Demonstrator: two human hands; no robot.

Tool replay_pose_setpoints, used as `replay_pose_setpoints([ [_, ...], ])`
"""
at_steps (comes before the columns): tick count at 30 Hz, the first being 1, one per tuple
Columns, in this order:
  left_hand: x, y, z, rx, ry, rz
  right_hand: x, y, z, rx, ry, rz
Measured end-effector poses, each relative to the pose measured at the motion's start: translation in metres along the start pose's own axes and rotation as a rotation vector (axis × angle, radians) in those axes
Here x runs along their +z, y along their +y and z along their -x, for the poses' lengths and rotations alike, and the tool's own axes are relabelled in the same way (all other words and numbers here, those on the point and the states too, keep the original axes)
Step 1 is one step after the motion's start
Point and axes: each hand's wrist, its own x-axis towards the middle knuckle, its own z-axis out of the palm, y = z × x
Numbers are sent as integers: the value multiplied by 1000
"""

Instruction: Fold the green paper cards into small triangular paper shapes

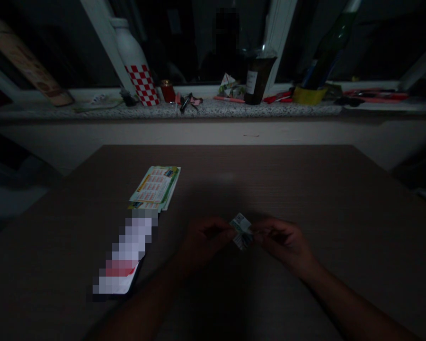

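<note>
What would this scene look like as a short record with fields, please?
setting: dim room, table below a sill
holding: left hand and right hand each pinch one side of the paper
paper: small, folded, printed
on table: leaflets lie to the left of the hands
on sill: checked bottle, jar, green bottle

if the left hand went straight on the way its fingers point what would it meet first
Likely the right hand: the left hand points at it across the small folded printed paper both pinch.
</note>
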Motion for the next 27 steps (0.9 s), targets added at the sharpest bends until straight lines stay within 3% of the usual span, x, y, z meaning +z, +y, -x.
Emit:
replay_pose_setpoints([
  [8,7,4,3,104,112,-287,-1,-2,1,-53,106,116],
  [27,24,-5,6,51,261,-110,17,-12,2,-57,311,113],
])
